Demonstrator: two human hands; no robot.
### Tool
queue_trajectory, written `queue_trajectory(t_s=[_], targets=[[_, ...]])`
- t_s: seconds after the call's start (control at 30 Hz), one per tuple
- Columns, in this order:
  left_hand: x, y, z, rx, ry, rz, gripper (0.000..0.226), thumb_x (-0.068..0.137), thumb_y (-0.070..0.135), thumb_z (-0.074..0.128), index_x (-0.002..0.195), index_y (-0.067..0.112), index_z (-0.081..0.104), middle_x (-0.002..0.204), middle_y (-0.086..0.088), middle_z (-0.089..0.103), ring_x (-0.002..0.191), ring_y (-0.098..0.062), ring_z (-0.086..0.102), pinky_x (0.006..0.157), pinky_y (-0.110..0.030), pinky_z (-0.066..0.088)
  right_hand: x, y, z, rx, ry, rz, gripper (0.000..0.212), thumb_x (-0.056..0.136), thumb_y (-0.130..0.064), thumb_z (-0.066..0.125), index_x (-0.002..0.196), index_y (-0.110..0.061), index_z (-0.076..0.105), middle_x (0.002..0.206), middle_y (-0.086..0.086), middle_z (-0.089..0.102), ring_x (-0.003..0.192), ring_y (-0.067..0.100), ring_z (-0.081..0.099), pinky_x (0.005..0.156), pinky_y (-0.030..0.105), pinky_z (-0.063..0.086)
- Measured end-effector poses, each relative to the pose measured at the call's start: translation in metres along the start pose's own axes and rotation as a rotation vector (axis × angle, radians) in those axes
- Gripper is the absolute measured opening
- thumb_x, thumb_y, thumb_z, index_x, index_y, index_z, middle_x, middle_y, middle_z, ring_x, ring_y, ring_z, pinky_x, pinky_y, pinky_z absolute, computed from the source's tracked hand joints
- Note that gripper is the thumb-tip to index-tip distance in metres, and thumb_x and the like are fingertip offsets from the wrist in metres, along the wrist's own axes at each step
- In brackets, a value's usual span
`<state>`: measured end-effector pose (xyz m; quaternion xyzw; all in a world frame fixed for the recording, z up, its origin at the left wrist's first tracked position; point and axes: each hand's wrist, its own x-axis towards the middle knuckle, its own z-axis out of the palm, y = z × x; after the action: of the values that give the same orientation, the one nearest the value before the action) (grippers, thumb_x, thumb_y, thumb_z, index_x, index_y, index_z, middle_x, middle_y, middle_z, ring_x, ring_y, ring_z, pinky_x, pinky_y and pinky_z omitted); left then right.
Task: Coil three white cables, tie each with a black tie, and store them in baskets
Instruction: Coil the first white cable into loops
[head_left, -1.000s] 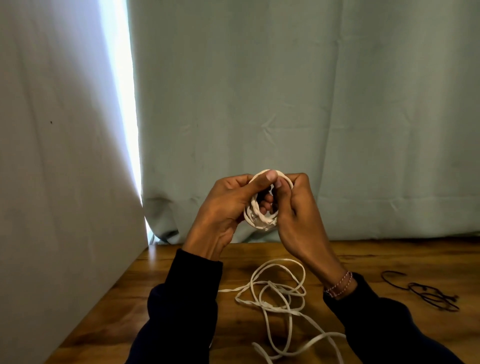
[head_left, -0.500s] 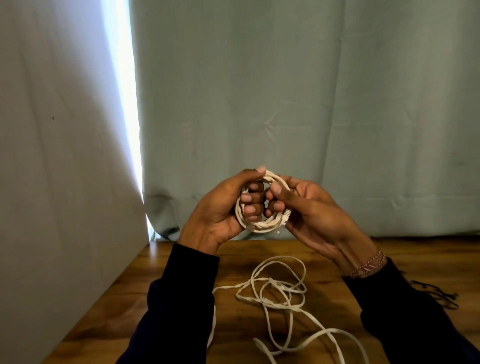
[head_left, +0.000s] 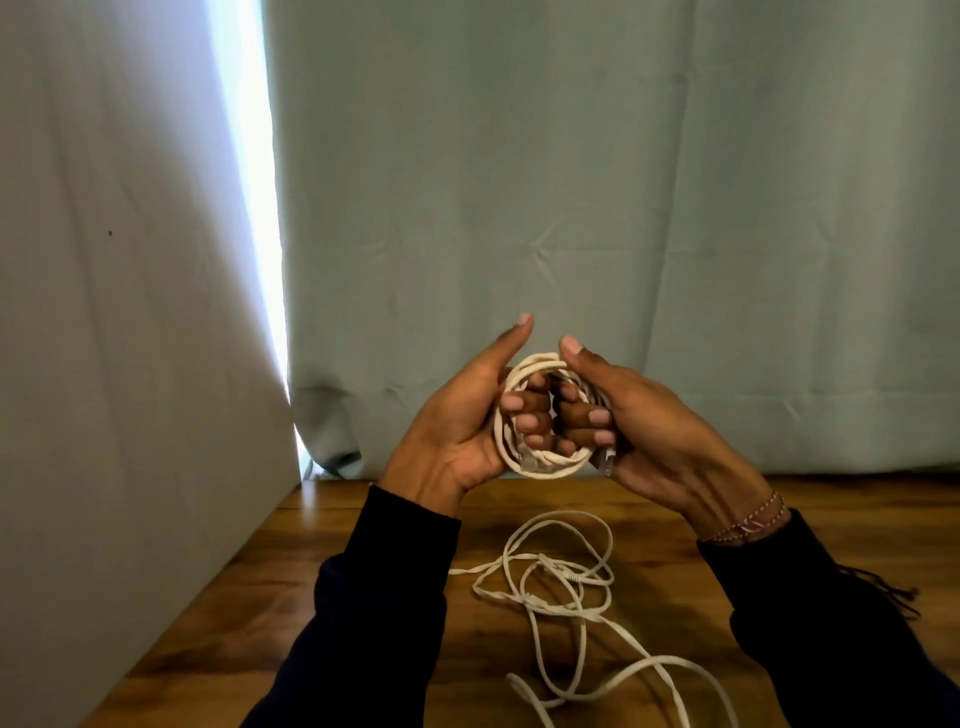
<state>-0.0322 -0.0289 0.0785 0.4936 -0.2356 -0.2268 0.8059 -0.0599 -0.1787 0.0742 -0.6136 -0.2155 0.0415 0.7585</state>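
A coiled white cable (head_left: 540, 462) hangs in the air above the wooden table (head_left: 322, 587), held between both hands. My left hand (head_left: 457, 421) grips its left side, fingers curled through the loop and thumb pointing up. My right hand (head_left: 644, 431) grips the right side the same way, with a clear plug end showing near its palm. More loose white cable (head_left: 566, 587) lies tangled on the table below. Black ties (head_left: 883, 592) peek out behind my right sleeve. No basket is in view.
A pale green curtain (head_left: 623, 208) hangs behind the table. A grey wall panel (head_left: 104, 364) closes the left side, with a bright gap of light beside it.
Both palms have turned up toward me and the hands have spread slightly apart, so the coil now faces the camera as a wider ring. My thumbs have lifted off the coil.
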Motion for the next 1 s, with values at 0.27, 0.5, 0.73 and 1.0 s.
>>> queue_trajectory(t_s=[0.27, 0.5, 0.73, 1.0], targets=[[-0.009, 0.004, -0.006, 0.019, -0.095, 0.1, 0.052, 0.092, 0.04, 0.047, 0.049, 0.014, 0.062, 0.034, 0.004, 0.046, 0.037, -0.009, 0.055, 0.047, -0.019, 0.048, -0.004, 0.001, 0.002, 0.181, -0.179, -0.094, 0.037, 0.097, -0.03, 0.051, 0.088, -0.002, 0.074, 0.077, 0.009, 0.071, 0.064, 0.015, 0.066, 0.071, 0.029, 0.06], [-0.007, -0.003, 0.006, 0.067, 0.033, 0.135, 0.052, 0.09, 0.04, 0.054, 0.044, 0.018, 0.044, 0.026, 0.004, 0.029, 0.022, -0.007, 0.034, 0.031, -0.016, 0.029, -0.004, 0.001, 0.006, 0.115, -0.044, -0.074, 0.038, 0.093, -0.042, 0.057, 0.073, -0.01, 0.063, 0.051, -0.004, 0.032, 0.043, 0.008, 0.031, 0.053, 0.027, 0.042], [0.001, -0.011, 0.01, 0.154, 0.24, 0.083, 0.064, 0.096, 0.049, 0.054, 0.044, 0.016, 0.037, 0.029, 0.003, 0.027, 0.021, -0.007, 0.028, 0.03, -0.015, 0.024, -0.004, 0.001, 0.004, -0.121, 0.059, -0.047, 0.055, 0.099, -0.052, 0.045, 0.065, -0.01, 0.053, 0.049, -0.002, 0.033, 0.044, 0.012, 0.026, 0.054, 0.031, 0.038], [0.008, -0.017, 0.017, 0.316, 0.43, 0.211, 0.059, 0.096, 0.042, 0.057, 0.043, 0.015, 0.053, 0.053, -0.008, 0.045, 0.036, -0.013, 0.034, 0.038, -0.021, 0.031, -0.003, -0.003, 0.002, -0.454, 0.154, -0.073, 0.071, 0.093, -0.07, 0.034, 0.066, -0.011, 0.062, 0.053, 0.003, 0.05, 0.05, 0.016, 0.048, 0.061, 0.032, 0.046]])
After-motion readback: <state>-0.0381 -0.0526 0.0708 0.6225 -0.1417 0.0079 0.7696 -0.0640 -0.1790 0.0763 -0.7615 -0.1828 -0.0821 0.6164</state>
